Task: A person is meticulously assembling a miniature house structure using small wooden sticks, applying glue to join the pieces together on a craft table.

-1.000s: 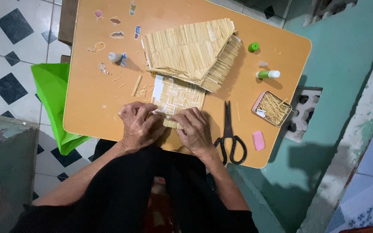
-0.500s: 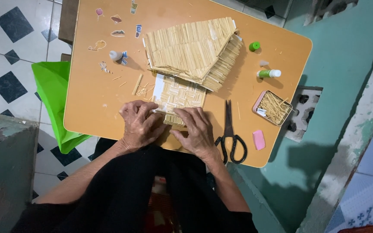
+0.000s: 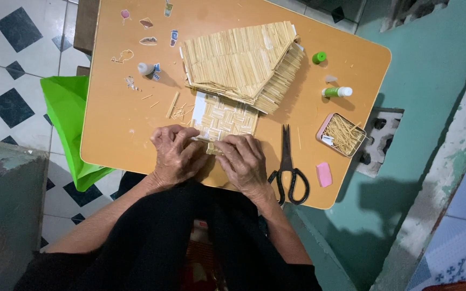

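We press both hands, left (image 3: 176,153) and right (image 3: 244,161), fingers curled down on the woven panel (image 3: 225,119) at the counter (image 3: 114,134) edge. Much of the panel looks covered; a white strip remains bare. The roof (image 3: 241,59) looks finished.

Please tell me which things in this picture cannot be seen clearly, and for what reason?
Head view:
- Near edge of the woven stick panel: covered by the left hand and right hand.
- What the fingertips pinch: too small.
- Stickers on the table: too small.
- Green bag: partly under the table.
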